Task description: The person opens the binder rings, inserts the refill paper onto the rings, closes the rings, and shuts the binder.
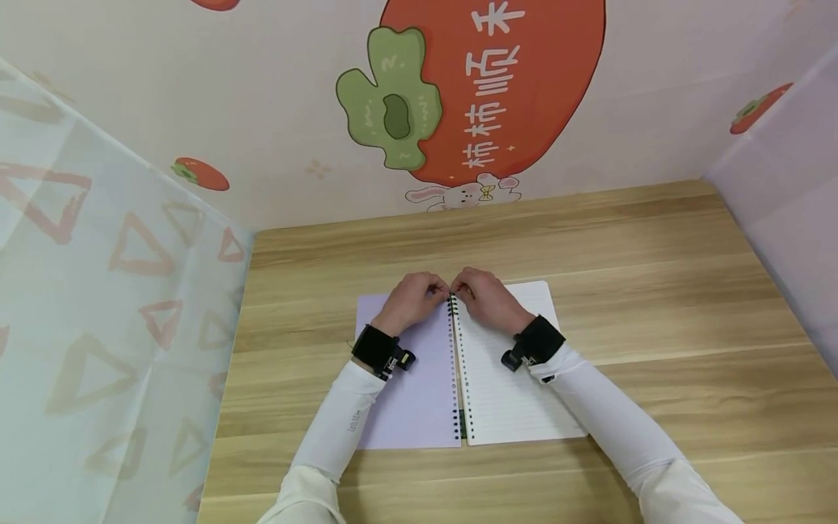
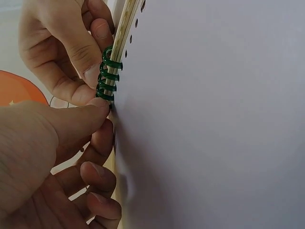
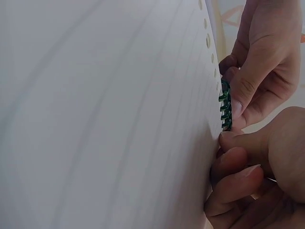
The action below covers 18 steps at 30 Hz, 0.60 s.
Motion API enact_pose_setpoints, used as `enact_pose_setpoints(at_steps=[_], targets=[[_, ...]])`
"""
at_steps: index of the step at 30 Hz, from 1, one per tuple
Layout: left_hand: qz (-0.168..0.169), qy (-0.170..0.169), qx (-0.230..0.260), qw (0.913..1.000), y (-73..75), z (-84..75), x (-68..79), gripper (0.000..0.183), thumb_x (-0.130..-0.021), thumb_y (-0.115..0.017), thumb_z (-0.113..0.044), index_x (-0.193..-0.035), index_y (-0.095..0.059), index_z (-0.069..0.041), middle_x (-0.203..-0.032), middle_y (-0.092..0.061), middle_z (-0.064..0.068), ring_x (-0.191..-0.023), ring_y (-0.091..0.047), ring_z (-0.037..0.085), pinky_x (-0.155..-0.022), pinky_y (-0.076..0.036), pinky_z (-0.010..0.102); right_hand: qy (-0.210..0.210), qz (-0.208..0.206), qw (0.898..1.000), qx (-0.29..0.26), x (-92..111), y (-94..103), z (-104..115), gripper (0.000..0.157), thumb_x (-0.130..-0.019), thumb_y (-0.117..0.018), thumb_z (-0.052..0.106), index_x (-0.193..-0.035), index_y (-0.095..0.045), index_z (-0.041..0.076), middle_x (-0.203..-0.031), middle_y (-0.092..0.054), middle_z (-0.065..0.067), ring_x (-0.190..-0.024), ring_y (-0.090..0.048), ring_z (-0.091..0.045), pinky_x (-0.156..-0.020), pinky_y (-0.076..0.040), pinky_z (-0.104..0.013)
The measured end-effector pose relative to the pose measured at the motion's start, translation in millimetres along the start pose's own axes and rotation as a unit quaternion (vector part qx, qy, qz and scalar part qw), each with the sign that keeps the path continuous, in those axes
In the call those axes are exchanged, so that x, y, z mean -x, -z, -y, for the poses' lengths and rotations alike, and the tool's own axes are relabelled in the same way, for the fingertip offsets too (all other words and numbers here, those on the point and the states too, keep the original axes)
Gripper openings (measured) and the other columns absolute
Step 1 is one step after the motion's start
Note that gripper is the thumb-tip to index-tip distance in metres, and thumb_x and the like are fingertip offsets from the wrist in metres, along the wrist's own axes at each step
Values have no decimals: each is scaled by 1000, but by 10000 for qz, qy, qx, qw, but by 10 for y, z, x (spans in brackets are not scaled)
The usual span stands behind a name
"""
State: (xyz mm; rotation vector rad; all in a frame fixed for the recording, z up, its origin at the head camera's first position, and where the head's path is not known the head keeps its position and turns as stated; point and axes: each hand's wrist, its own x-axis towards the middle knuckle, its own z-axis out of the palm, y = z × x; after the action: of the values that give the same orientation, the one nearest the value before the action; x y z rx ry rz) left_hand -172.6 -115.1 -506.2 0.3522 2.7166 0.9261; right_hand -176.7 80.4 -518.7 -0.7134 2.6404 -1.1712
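A loose-leaf notebook lies spread on the table, its purple cover (image 1: 406,393) to the left and lined white sheets (image 1: 517,393) to the right. Green binding rings (image 2: 109,76) run through the punched holes at the far end of the spine. My left hand (image 1: 412,300) pinches the rings at their end between thumb and forefinger. Facing it, my right hand (image 1: 487,297) pinches the same ring strip from the sheet side, fingertips close to the left ones. Both wrist views show the rings between the two hands; fingertips hide their ends.
A second green ring piece (image 1: 463,423) sits at the near end of the spine. Wood-grain table (image 1: 655,291) surrounds the notebook. Printed cloth walls (image 1: 281,131) stand behind and at both sides.
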Motion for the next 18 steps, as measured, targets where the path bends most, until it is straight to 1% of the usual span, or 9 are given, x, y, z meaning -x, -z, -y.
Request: enact_pose_setpoints(at_steps=[7,10,13,18], targets=[[4,7,76,10000,5,9,2,17,-99,-69,-25,-105,-79,-14,-99,-74,-3,-93,-65,13,-84,-53,35,-14,42,10000,-17,-14,1,-14,16,-100,-60,3,-106,-75,3,-101,-69,-7,-91,-64,-19,-80,-53,-36],[-28,-47,52,10000,1,32,22,15,-99,-68,-24,-105,-78,-15,-99,-72,-4,-92,-64,12,-84,-52,34,-29,39,10000,-39,1,14,-15,15,-100,-61,4,-107,-74,2,-102,-69,-8,-92,-64,-20,-82,-54,-37],[-126,-106,59,9998,-1,50,68,12,-99,-68,-24,-104,-77,-16,-97,-69,-5,-89,-62,12,-81,-52,33,-53,-41,10000,-55,37,36,-12,14,-99,-62,5,-106,-74,1,-101,-69,-9,-91,-64,-21,-80,-54,-37],[-280,-197,114,9993,9,41,198,10,-98,-70,-24,-102,-76,-17,-95,-66,-5,-86,-61,12,-78,-51,33,-100,-132,9999,-3,129,66,-2,11,-97,-65,7,-101,-75,2,-93,-68,-6,-83,-61,-18,-73,-52,-33]])
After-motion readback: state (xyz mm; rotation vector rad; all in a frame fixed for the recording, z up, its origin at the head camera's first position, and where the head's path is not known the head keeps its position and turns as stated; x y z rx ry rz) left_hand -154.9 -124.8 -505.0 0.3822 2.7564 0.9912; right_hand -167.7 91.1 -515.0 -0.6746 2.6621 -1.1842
